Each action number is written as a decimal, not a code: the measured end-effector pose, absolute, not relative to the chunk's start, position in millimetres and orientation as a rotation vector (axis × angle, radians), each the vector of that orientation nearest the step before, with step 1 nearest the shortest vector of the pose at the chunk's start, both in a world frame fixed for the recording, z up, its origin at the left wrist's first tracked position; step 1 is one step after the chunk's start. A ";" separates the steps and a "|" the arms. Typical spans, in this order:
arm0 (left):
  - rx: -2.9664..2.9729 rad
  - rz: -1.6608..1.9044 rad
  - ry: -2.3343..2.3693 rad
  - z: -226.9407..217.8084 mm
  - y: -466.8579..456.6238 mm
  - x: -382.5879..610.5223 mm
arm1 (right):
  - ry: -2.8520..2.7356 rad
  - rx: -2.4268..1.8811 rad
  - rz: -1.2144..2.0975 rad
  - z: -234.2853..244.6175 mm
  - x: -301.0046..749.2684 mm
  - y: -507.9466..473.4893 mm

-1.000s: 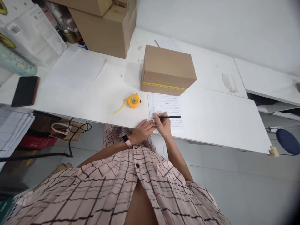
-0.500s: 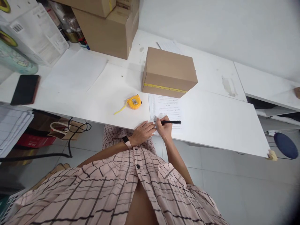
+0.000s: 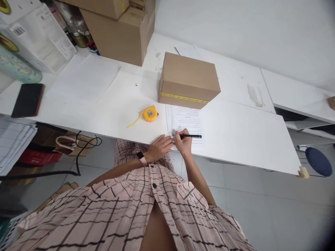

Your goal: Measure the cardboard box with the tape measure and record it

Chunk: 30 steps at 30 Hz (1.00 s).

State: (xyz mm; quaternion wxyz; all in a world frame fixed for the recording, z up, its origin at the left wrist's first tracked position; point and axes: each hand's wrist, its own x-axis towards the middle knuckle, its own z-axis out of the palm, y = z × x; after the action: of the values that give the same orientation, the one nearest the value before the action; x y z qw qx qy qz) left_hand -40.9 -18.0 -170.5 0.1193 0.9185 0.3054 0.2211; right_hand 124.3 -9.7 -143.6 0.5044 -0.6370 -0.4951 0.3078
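Observation:
A black pen [image 3: 195, 136] is pinched in my right hand [image 3: 184, 142], its tip end over the left part of a printed sheet [image 3: 185, 120]. My left hand [image 3: 159, 148] lies flat with fingers stretched out, at the table's front edge and the sheet's lower left corner. A closed cardboard box [image 3: 190, 78] with a yellow tape strip covers the top of the sheet. To the left of the sheet rests an orange tape measure [image 3: 150, 114], a short length of its yellow blade pulled out.
The white table [image 3: 240, 136] has its front edge just before my body. On the left are blank papers [image 3: 85, 78], a dark phone [image 3: 28, 100] and a bottle [image 3: 19, 66]. Large cardboard boxes [image 3: 117, 36] stand at the back left. A blue stool [image 3: 318, 161] is at the right.

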 end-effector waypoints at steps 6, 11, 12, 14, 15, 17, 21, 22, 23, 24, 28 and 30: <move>2.781 0.713 0.899 -173.8 -18.2 -41.0 | -1.153 -1.550 0.727 -143.1 123.7 -9.7; 2.817 0.769 0.902 -175.2 -18.5 -41.1 | -1.152 -1.553 0.724 -143.4 123.4 -9.7; 2.817 0.770 0.900 -175.5 -18.5 -41.0 | -1.154 -1.552 0.728 -143.4 123.5 -9.7; 2.816 0.764 0.899 -175.8 -18.3 -41.0 | -1.155 -1.549 0.736 -143.3 123.6 -9.7; 2.816 0.760 0.900 -175.9 -18.2 -41.0 | -1.159 -1.547 0.738 -143.2 123.7 -9.6; 2.820 0.762 0.905 -175.9 -18.1 -41.0 | -1.165 -1.544 0.733 -142.8 123.7 -9.4; 2.834 0.778 0.905 -175.2 -18.2 -40.9 | -1.145 -1.560 0.727 -142.6 124.1 -9.4; 2.836 0.775 0.907 -174.9 -18.2 -40.8 | -1.136 -1.568 0.727 -142.6 124.3 -9.5; 2.837 0.768 0.910 -174.8 -18.2 -40.7 | -1.131 -1.575 0.727 -142.8 124.5 -9.6; 2.836 0.763 0.913 -174.8 -18.2 -40.6 | -1.128 -1.579 0.727 -142.9 124.7 -9.7; 2.842 0.789 0.912 -175.4 -18.2 -40.3 | -1.147 -1.579 0.731 -143.3 125.1 -9.6; 2.840 0.790 0.909 -175.6 -18.3 -40.4 | -1.152 -1.579 0.736 -143.0 125.2 -9.6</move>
State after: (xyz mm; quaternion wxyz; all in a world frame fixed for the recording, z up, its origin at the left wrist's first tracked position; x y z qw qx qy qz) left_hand -40.4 -18.3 -175.6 0.0284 0.9203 0.2946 0.2559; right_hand 125.2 -9.6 -143.0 0.5025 -0.6537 -0.4768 0.3046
